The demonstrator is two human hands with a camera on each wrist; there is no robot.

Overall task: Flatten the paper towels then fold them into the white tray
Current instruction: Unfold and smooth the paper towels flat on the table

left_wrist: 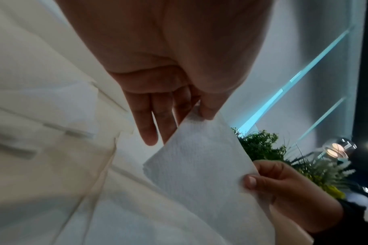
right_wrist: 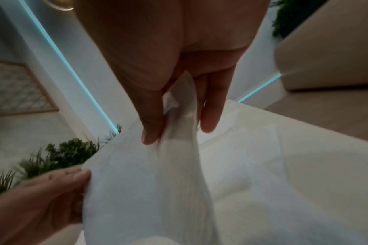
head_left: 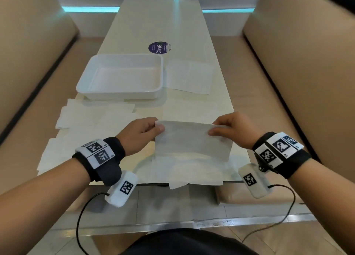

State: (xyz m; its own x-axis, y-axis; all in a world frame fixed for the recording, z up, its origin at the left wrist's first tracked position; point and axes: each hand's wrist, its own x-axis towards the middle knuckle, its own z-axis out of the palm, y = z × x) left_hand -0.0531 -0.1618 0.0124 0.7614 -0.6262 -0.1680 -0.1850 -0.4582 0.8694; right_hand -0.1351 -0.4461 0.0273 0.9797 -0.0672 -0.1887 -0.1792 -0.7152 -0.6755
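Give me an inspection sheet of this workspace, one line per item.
Surface: long pale table, round sticker on it.
Job's things: white tray holds nothing; held towel lifted by its top corners; loose towels lie flat around the tray.
Clutter: nothing seen.
Grippers: left hand and right hand each pinch a corner.
Cables: black cables hang from the wrist cameras.
Surroundings: beige benches on both sides, plants beyond.

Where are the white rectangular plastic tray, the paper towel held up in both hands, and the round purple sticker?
White rectangular plastic tray (head_left: pixel 159 70), head view, right rim.
White paper towel held up in both hands (head_left: pixel 190 139), head view, middle of the sheet.
Round purple sticker (head_left: pixel 156 47), head view, purple face.
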